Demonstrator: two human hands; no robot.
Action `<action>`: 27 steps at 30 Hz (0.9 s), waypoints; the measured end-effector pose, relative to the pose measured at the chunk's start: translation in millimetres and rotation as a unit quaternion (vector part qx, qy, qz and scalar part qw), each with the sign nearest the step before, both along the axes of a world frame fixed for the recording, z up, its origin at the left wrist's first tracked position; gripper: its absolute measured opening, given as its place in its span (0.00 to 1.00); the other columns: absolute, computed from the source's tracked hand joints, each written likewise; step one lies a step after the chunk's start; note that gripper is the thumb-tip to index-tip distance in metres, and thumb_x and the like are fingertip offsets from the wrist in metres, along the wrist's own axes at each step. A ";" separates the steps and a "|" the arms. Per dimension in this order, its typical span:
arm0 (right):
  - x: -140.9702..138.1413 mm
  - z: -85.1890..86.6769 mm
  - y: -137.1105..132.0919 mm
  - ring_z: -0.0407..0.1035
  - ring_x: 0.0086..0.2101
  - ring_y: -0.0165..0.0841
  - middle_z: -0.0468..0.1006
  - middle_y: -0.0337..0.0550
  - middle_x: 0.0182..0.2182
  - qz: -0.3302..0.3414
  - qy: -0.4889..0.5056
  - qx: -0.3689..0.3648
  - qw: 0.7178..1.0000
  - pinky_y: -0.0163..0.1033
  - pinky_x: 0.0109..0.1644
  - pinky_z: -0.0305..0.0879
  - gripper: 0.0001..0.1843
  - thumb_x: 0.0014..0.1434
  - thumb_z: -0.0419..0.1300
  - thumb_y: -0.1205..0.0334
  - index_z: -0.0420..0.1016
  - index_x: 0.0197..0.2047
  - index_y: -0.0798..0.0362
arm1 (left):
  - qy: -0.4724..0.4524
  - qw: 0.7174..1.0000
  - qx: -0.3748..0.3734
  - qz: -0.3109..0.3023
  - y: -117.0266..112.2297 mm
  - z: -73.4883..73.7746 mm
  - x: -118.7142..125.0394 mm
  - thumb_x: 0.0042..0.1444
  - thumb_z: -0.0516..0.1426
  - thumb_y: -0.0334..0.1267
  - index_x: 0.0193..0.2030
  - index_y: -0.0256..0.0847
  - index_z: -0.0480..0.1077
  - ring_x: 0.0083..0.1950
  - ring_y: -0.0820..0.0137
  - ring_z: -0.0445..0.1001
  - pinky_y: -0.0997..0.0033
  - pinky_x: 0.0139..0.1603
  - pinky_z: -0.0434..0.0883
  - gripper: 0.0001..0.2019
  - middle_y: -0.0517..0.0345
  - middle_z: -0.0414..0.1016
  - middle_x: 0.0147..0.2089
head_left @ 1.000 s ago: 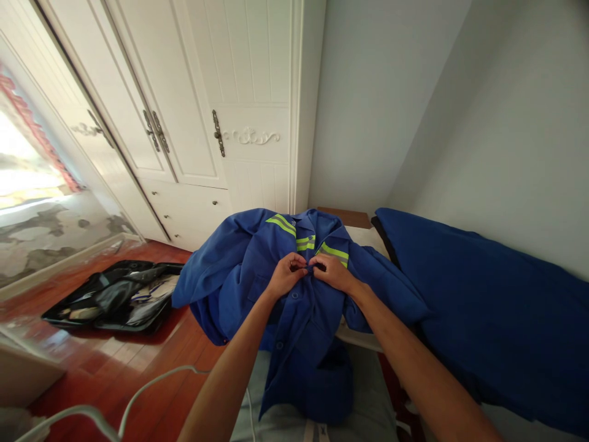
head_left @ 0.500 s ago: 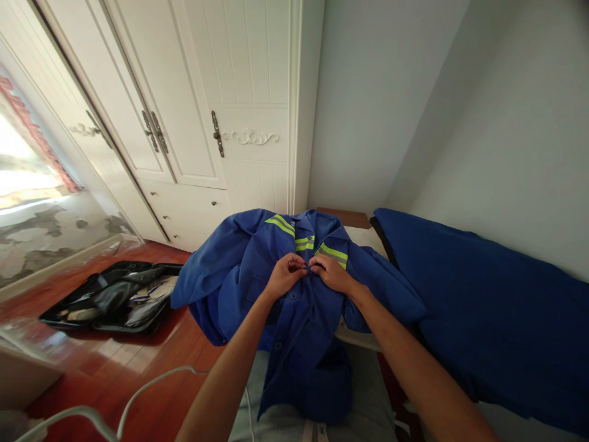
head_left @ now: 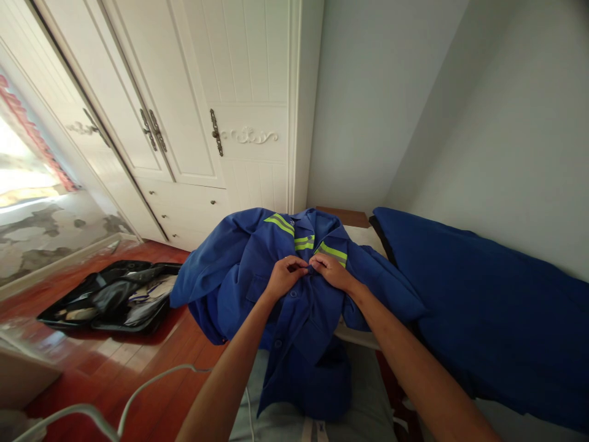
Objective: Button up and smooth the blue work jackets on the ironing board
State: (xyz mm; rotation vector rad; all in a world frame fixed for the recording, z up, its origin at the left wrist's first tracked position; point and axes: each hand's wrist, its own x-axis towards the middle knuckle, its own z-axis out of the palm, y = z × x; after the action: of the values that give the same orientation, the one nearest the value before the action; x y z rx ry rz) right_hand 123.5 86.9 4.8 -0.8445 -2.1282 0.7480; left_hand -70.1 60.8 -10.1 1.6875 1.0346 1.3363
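A blue work jacket with yellow-green and grey reflective stripes lies spread in front of me, collar away from me, its lower part hanging down over my lap. My left hand and my right hand meet at the front placket just below the stripes. Both pinch the cloth there with thumb and fingers, almost touching each other. Whatever button sits between the fingertips is mostly hidden. Lower on the placket, a button and another button show.
An open black suitcase with clothes lies on the red wooden floor at left. White wardrobe doors stand behind. A dark blue cloth-covered cushion-like shape is at right. A white cable curves at lower left.
Both hands stay pinched at the same spot on the placket, with only slight finger movement. The jacket lies nearly as before.
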 end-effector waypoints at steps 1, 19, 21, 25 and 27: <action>-0.4 0.6 -0.6 0.67 0.37 0.35 0.74 0.43 0.34 0.001 -0.001 -0.001 1.000 0.41 0.46 0.64 0.14 0.66 0.52 0.55 0.72 0.34 0.53 | 0.004 1.000 0.004 0.003 -0.6 0.4 0.3 0.48 0.66 0.36 0.34 0.41 0.79 0.34 0.69 0.73 0.69 0.38 0.70 0.06 0.57 0.78 0.33; -3.2 1.0 3.1 0.60 0.28 0.32 0.65 0.37 0.23 -0.031 0.020 -0.061 0.997 0.37 0.34 0.57 0.30 0.62 0.50 0.33 0.65 0.26 0.52 | 0.041 0.998 0.044 0.014 -4.9 2.4 5.0 0.51 0.66 0.39 0.34 0.42 0.79 0.34 0.69 0.74 0.69 0.38 0.70 0.05 0.57 0.78 0.33; -2.5 0.0 3.9 0.60 0.27 0.31 0.63 0.36 0.22 -0.042 0.033 -0.065 0.996 0.37 0.33 0.57 0.30 0.61 0.52 0.33 0.64 0.25 0.51 | 0.045 0.997 0.053 0.016 -5.3 2.3 5.0 0.51 0.66 0.38 0.36 0.42 0.79 0.34 0.69 0.73 0.70 0.38 0.70 0.06 0.57 0.77 0.35; -0.9 -3.6 4.0 0.63 0.29 0.32 0.68 0.37 0.25 -0.055 0.068 -0.077 0.993 0.37 0.35 0.60 0.25 0.59 0.58 0.36 0.67 0.29 0.52 | 0.082 0.988 0.134 0.012 -9.7 3.4 4.2 0.55 0.63 0.37 0.42 0.42 0.78 0.36 0.70 0.71 0.70 0.40 0.71 0.08 0.54 0.73 0.41; -0.3 -6.1 3.9 0.67 0.31 0.33 0.73 0.39 0.29 -0.057 0.090 -0.087 0.991 0.38 0.36 0.63 0.23 0.58 0.60 0.38 0.70 0.38 0.52 | 0.119 0.978 0.172 0.009 -13.3 4.6 4.0 0.57 0.61 0.37 0.44 0.42 0.78 0.38 0.70 0.71 0.69 0.42 0.72 0.09 0.52 0.71 0.43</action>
State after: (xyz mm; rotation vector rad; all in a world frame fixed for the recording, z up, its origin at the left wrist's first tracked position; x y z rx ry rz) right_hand 123.2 90.8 -1.2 -0.9441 -1.8598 0.9227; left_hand -66.2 47.5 -5.5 2.1421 0.9931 1.4100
